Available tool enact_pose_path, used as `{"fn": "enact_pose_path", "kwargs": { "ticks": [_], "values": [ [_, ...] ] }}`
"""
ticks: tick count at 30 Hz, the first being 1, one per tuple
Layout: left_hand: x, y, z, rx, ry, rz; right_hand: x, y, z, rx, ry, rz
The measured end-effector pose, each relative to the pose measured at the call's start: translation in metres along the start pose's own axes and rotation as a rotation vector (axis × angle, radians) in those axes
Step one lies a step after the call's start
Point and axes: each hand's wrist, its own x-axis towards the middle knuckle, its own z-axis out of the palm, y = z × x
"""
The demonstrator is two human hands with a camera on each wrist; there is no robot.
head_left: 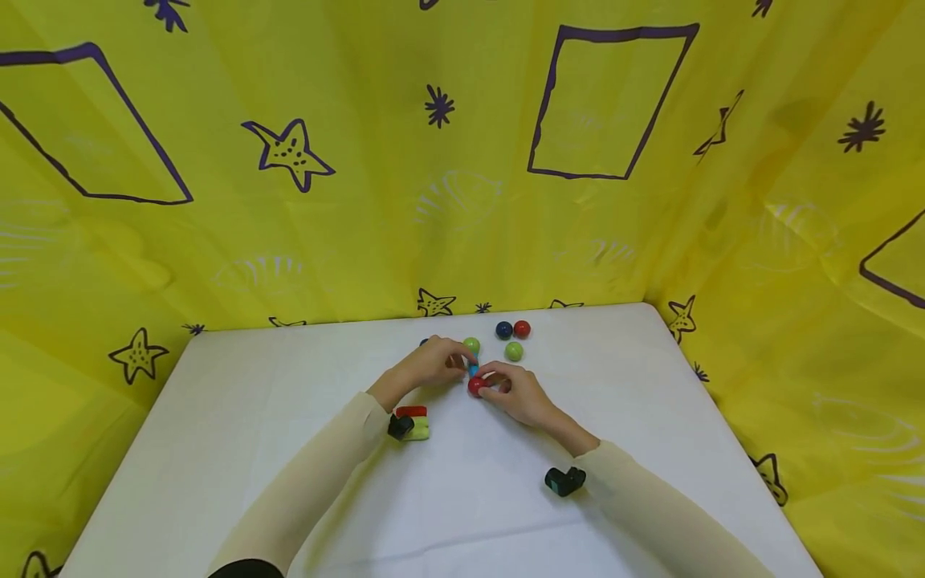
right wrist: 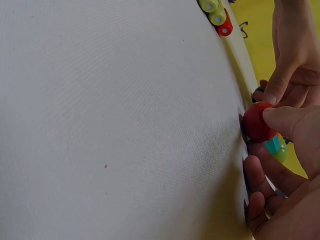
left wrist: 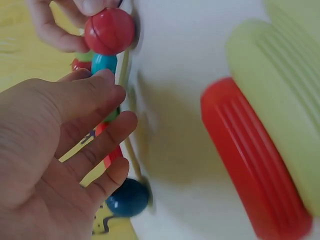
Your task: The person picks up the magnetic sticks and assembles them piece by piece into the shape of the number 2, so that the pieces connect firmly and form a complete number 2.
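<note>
My right hand (head_left: 522, 393) pinches a red ball (head_left: 475, 387) between thumb and fingers, close over the white table. A short light-blue rod (head_left: 473, 370) runs from this ball toward a green ball (head_left: 471, 345) behind it. My left hand (head_left: 433, 361) has thumb and index finger at the blue rod, pinching it, while its other fingers spread loosely. Beyond the left fingers, a red rod (left wrist: 114, 155) shows in the left wrist view, with a dark blue ball (left wrist: 128, 197) at its end. The left hand mostly hides these two from the head view.
Near the left wrist lie a red rod (head_left: 412, 411) and light green rods (head_left: 416, 432), side by side. Toward the back edge sit another dark blue ball (head_left: 503, 330), a red ball (head_left: 522, 328) and a green ball (head_left: 514, 351). Yellow patterned cloth (head_left: 361, 241) walls the table.
</note>
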Motion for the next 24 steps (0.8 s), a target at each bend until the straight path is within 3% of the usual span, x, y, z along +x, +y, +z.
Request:
{"fn": "enact_pose_path", "kwargs": {
  "ticks": [8, 17, 24],
  "values": [
    [-0.038, -0.009, -0.016, -0.051, 0.057, 0.007, 0.005, -0.001, -0.004, -0.024, -0.059, 0.03],
    [-0.08, -0.025, -0.021, -0.139, 0.005, -0.092, 0.006, 0.001, -0.009, -0.023, -0.093, 0.024],
    [-0.096, -0.03, -0.019, -0.167, -0.035, -0.119, 0.007, -0.001, -0.008, -0.022, -0.106, 0.022]
  ]
}}
